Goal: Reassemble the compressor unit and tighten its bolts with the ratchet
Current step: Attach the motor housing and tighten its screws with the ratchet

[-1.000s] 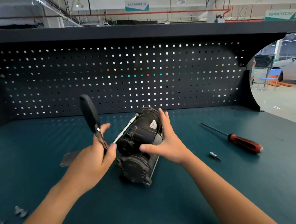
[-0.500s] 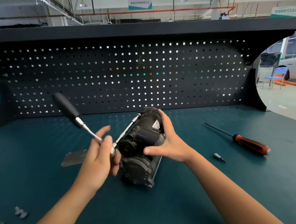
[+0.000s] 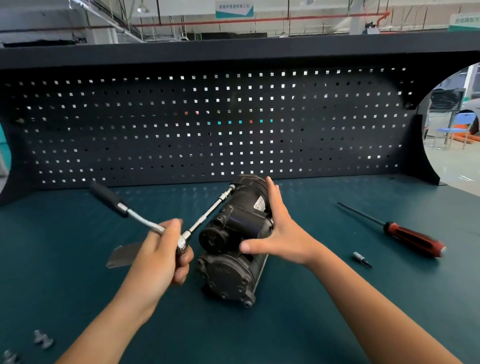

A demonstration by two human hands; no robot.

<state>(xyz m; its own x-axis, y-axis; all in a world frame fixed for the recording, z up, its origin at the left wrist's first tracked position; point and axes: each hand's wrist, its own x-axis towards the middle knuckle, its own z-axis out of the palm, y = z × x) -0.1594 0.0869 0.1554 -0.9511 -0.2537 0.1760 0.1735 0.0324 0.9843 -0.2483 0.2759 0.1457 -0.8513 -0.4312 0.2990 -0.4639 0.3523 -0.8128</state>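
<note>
**Head view, at the bench.** My left hand is curled round the head end of the ratchet, with the fingers wrapped under the drive and the thumb side against the steel shank. This grip is closed firmly on the tool.

From the grip, the black handle slants up and away to the left. The extension bar runs up and away to the right, and its far tip meets the upper rear edge of the compressor unit. I cannot tell whether the tip is seated on a bolt.

The compressor unit lies on its side on the teal bench, just right of the gripping hand, with its bolted round end cover facing me. My right hand rests on the unit's right flank. Its fingers are straight and point away, and the thumb is spread across the front of the body, so the hand is wide and pressing with nothing pinched.

- **Left of the ratchet grip:** a grey metal plate lies just beside it, partly hidden by the hand.
- **Well left and nearer me:** two loose fasteners, blurred.
- **Right of the right hand, apart from it:** a small bit, and beyond it a red-and-black-handled screwdriver.

A black pegboard closes the far side of the bench.
</note>
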